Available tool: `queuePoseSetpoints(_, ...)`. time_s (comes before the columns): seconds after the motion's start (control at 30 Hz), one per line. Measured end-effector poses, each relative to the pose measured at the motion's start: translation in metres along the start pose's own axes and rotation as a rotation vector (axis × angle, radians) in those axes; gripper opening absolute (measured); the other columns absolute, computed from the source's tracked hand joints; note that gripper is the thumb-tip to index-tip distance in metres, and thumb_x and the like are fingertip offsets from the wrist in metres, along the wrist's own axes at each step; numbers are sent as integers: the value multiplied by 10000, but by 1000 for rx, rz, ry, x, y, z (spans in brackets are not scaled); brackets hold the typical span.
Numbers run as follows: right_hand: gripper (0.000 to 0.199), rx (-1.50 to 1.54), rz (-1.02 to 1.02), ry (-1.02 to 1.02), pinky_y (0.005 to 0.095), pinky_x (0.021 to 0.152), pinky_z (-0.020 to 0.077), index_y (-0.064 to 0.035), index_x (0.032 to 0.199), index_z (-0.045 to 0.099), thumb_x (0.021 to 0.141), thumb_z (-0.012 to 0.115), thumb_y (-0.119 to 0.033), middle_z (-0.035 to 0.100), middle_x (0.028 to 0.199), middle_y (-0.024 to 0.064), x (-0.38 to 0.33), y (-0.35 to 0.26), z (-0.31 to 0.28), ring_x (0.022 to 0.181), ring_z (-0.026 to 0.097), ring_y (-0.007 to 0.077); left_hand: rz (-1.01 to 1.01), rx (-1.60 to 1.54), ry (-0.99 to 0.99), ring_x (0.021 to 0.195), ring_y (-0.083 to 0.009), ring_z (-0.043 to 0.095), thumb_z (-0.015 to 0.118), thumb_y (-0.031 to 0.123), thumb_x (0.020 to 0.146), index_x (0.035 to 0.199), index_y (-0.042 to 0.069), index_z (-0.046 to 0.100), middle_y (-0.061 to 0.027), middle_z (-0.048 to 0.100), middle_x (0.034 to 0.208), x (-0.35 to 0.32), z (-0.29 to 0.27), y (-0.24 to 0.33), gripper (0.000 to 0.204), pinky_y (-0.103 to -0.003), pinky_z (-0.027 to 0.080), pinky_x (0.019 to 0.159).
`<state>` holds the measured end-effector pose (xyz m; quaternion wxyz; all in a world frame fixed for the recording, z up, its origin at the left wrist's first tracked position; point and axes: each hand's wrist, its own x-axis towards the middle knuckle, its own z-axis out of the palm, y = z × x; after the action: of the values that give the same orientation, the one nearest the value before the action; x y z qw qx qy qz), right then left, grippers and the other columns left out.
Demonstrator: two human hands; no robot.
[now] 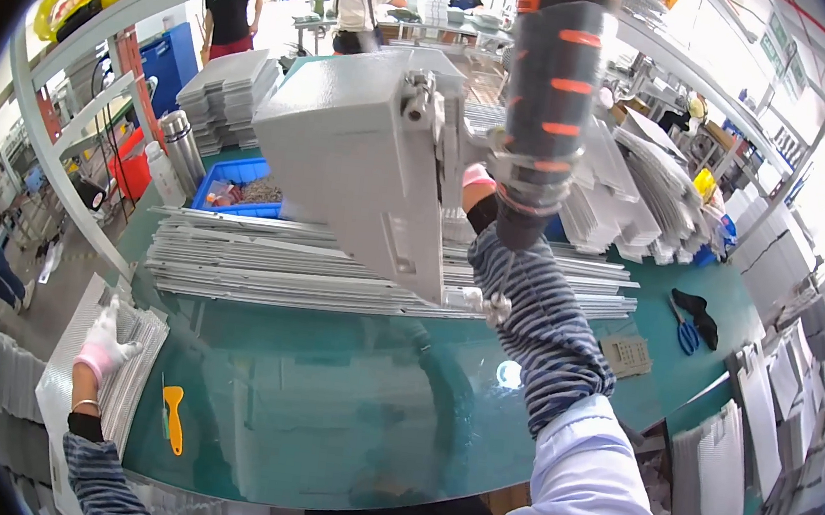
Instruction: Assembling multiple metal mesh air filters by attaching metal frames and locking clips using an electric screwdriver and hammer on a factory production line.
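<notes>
Right hand: the right hand (pixel 479 177) is raised near the grey metal housing (pixel 363 157), mostly hidden behind the hanging power screwdriver (pixel 550 101); only a strip of pink glove shows, so I cannot tell whether it is closed on anything.
Left hand: the left hand (pixel 104 346) in a white glove lies flat, fingers spread, on a stack of perforated grey sheets (pixel 134 369) at the left edge of the tabletop (pixel 345 421); it grips nothing.
Where the housing is: held up in the air above the tabletop, tilted, just left of the screwdriver and in front of the long grey metal strips (pixel 271 263).
Doing the step well: judging by the pose, the housing should be kept steady and square to the tool, with the sleeve clear of the tool's tip; the left hand should pin the sheet stack so nothing slides off the edge.
How the housing looks: a boxy light grey casting with a matt surface, ribs and small holes along one side, and a hinge-like boss at its upper corner.
Nearby: a yellow-handled scraper (pixel 173 418) lies on the green tabletop near the left hand; blue scissors (pixel 686 332) lie well apart at the right.
</notes>
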<state>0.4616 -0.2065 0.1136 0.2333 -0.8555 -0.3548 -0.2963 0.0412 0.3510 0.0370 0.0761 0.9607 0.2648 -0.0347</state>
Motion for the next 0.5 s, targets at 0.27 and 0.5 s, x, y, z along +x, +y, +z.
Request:
queuePoseSetpoints(0.27,429,97,-22,64,402,916,491,-77,1241,579,813,560,-62,631,1069,164,-18,-45,-21,1040,586,351,228,-621,143,1153,-290,601,769,210,775,1449,-24,375,-191,584,1306,16,-18,-83,815,-347,487,968)
queuePoseSetpoints(0.5,348,-76,7,227,337,877,514,-59,1129,663,791,630,20,690,1083,126,-197,4,-177,984,665,279,203,-305,884,1276,-218,496,730,175,848,1449,29,414,-137,531,1377,-22,-82,-118,694,-333,387,1071)
